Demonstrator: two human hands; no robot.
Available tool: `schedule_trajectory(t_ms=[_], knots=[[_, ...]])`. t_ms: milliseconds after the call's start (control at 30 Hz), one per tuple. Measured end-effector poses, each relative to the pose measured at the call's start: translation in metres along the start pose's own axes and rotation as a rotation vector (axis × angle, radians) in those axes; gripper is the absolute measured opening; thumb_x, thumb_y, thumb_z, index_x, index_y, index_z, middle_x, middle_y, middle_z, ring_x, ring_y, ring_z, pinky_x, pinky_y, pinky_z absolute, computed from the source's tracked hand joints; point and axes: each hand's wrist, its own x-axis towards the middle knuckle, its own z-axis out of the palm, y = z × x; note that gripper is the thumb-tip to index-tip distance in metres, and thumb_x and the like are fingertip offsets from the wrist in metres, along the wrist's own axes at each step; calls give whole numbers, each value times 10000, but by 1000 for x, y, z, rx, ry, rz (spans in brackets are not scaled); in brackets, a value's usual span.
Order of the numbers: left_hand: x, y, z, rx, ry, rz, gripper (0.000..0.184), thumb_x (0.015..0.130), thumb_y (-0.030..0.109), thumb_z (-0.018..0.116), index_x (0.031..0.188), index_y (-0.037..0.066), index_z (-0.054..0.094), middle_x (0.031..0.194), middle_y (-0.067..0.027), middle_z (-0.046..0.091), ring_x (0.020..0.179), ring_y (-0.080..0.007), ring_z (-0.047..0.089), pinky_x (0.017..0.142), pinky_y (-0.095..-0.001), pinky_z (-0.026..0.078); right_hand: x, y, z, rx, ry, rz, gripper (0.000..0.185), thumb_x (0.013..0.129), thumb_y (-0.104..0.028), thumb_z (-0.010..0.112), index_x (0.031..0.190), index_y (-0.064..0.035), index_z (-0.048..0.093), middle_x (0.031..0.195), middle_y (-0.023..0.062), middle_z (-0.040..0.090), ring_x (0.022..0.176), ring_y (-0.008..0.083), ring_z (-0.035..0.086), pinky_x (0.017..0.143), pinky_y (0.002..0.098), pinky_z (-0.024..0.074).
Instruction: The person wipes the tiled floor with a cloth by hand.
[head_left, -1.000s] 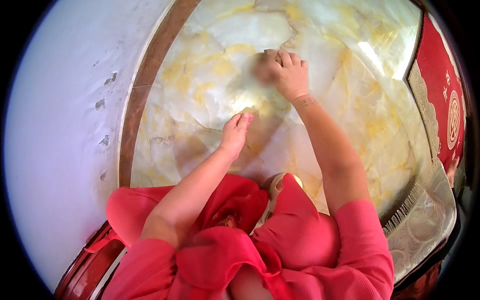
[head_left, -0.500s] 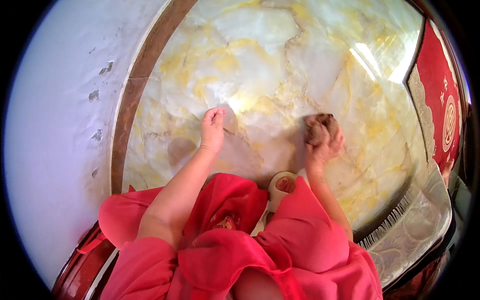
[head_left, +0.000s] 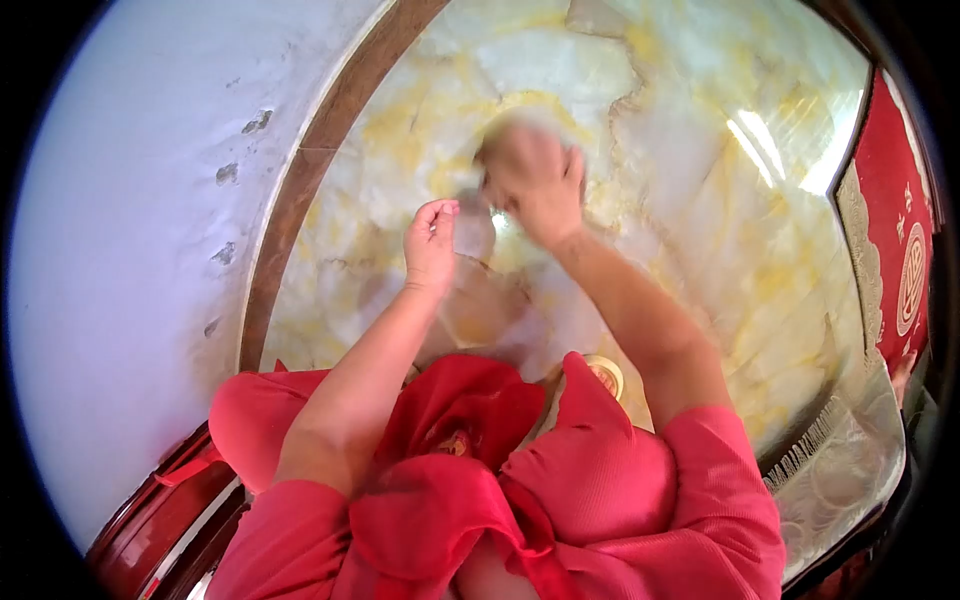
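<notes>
My left hand (head_left: 432, 245) is raised over the marbled floor, thumb and fingers pinched together. Whatever sits in that pinch is too small to make out. My right hand (head_left: 545, 190) is up and to the right of it, blurred by motion, its fingers curled around a dark brown, soft-looking clump (head_left: 487, 156) that is mostly hidden. The two hands are apart, the right one farther from my body. Below them, my lap is covered by red clothing (head_left: 590, 460) and a sheer red cloth (head_left: 460, 395).
The glossy yellow-and-white marbled floor (head_left: 740, 260) spreads ahead. A white wall (head_left: 150, 230) with chipped spots and a brown baseboard (head_left: 300, 190) run along the left. On the right hang a red cloth with pale symbols (head_left: 905, 260) and a fringed silvery cover (head_left: 850, 460). A pale slipper (head_left: 606, 375) shows by my knee.
My right hand has swung left and farther away, carrying the brown clump close to my left hand. The left hand keeps its pinch and has barely moved. The view has shifted slightly.
</notes>
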Motion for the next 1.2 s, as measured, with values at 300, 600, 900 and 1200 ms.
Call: schedule_trajectory(t_ms=[300, 600, 900, 1200], knots=[[13, -52, -17, 463, 58, 35, 339, 905, 293, 580, 1164, 75, 550, 1234, -105, 523, 1163, -231, 474, 918, -374, 399, -157, 70, -33, -65, -11, -7, 467, 671, -367, 711, 1128, -338, 621, 1451, 39, 335, 1336, 343, 259, 1066, 586, 175], [-3, -19, -25, 855, 11, -687, 1139, 726, 683, 612, 1487, 190, -77, 1535, -184, -127, 1420, -371, -61, 1086, -609, 114, 11, 123, -29, -202, 317, 573, 557, 711, -410, 692, 1245, -388, 536, 1492, 63, 212, 1349, 363, 159, 1025, 561, 219], [7, -58, -36, 860, -31, -685, 978, 834, 699, 415, 1464, 248, -181, 1502, -165, -272, 1376, -427, -219, 1037, -687, 46, 34, -7, 3, 14, -227, -327, 536, 666, -435, 688, 1188, -402, 573, 1459, -21, 311, 1340, 289, 233, 990, 587, 260], [6, -60, -35, 837, -48, -653, 909, 866, 684, 339, 1459, 245, -192, 1498, -161, -282, 1366, -432, -241, 1048, -676, 18, -166, 109, -48, -122, -88, 135, 415, 641, -222, 696, 1041, -305, 625, 1267, 25, 446, 1164, 306, 422, 955, 487, 316]])
